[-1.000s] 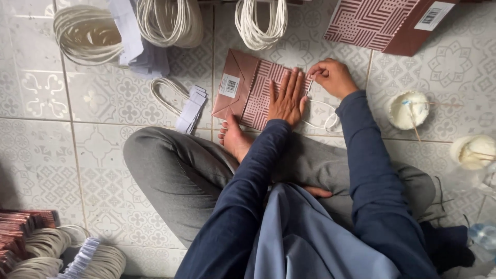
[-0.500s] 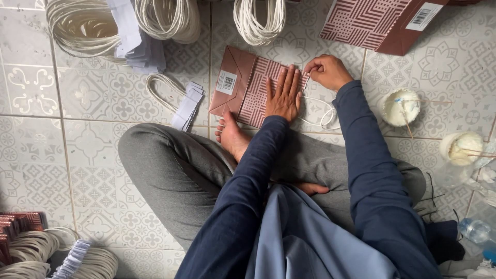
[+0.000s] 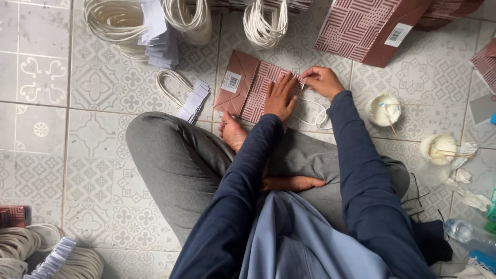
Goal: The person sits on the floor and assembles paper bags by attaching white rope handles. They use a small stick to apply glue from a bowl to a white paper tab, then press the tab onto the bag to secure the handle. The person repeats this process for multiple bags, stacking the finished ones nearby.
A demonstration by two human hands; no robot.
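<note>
I saw a flat paper bag [image 3: 247, 84] lying on the tiled floor [image 3: 67, 134] at twelve o'clock from the crossed legs, brown with a striped maroon pattern and a barcode label. The left hand [image 3: 280, 97] lay open and flat on it. The right hand [image 3: 321, 80] pinched the bag's edge at the top, where a white cord handle [image 3: 315, 111] hung. A small white cup [image 3: 385, 109] stood at two o'clock.
</note>
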